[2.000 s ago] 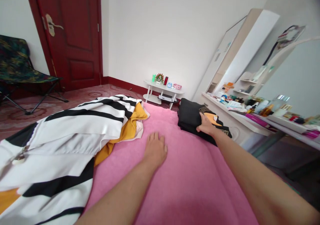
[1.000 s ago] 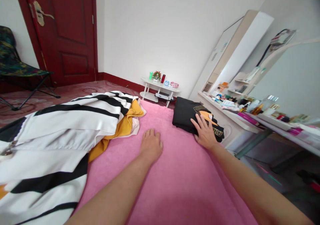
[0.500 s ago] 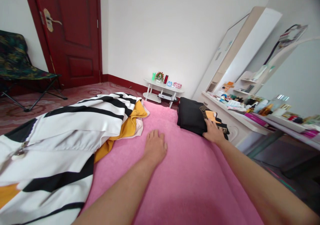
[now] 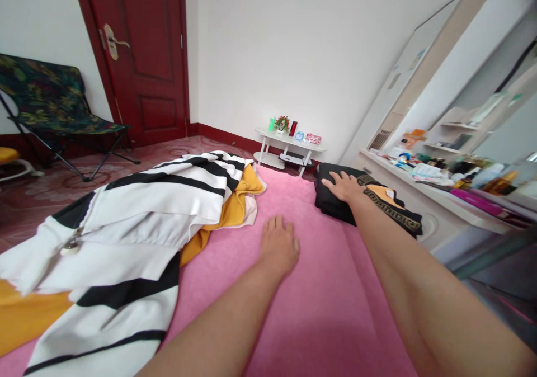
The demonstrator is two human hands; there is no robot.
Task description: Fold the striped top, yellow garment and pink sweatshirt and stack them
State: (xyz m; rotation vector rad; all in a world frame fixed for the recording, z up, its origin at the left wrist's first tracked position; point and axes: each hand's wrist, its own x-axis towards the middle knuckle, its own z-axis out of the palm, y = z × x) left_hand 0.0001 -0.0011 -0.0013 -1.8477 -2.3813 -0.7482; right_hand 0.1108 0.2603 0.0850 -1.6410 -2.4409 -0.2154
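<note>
My left hand [image 4: 279, 246] lies flat on the pink bed cover [image 4: 310, 304], fingers stretched forward, holding nothing. On top of the folded black garment [image 4: 335, 203], which has a gold-patterned band and an orange patch, rests my right hand [image 4: 344, 187] with its fingers spread. To the left is a rumpled white garment [image 4: 168, 198] with black stripes and a zip pull. Mustard-yellow cloth [image 4: 237, 201] shows from under its edge.
A dressing table [image 4: 440, 192] crowded with bottles and boxes stands along the right. Beyond the bed is a small white stand [image 4: 289, 139] with ornaments. A camouflage folding chair [image 4: 62, 108] sits at left, near a red door [image 4: 146, 58].
My right hand has moved from the near edge of the black garment to its top left part. The view has turned a little leftward. My left hand stays on the cover.
</note>
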